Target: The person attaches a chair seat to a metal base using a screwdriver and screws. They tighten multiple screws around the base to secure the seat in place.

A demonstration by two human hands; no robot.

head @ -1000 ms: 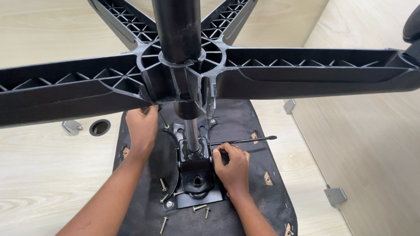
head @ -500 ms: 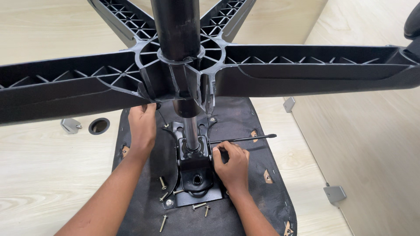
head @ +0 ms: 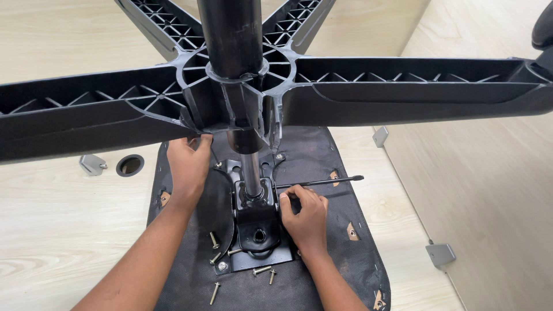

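Observation:
An upturned office chair lies on a pale wood surface. Its black five-arm plastic base (head: 403, 92) spreads across the top of the view, on a gas cylinder (head: 252, 173) rising from a black metal mechanism plate (head: 256, 242) on the seat underside (head: 322, 276). My left hand (head: 187, 164) reaches up under the left base arm, fingers at its lower edge by the hub. My right hand (head: 302, 213) rests against the mechanism's right side, fingers curled at the inner end of the thin black lever rod (head: 328, 182). Several loose bolts (head: 262, 269) lie around the plate.
A round grommet hole (head: 130, 165) and a small grey bracket (head: 92, 165) sit in the wood surface at the left. Two more grey brackets, one upper (head: 380, 136) and one lower (head: 440, 254), lie along a seam at the right. A dark rounded object (head: 542, 26) shows at the top right corner.
Both hands stay in almost the same places; the view has shifted only slightly. The base and mechanism have not visibly moved.

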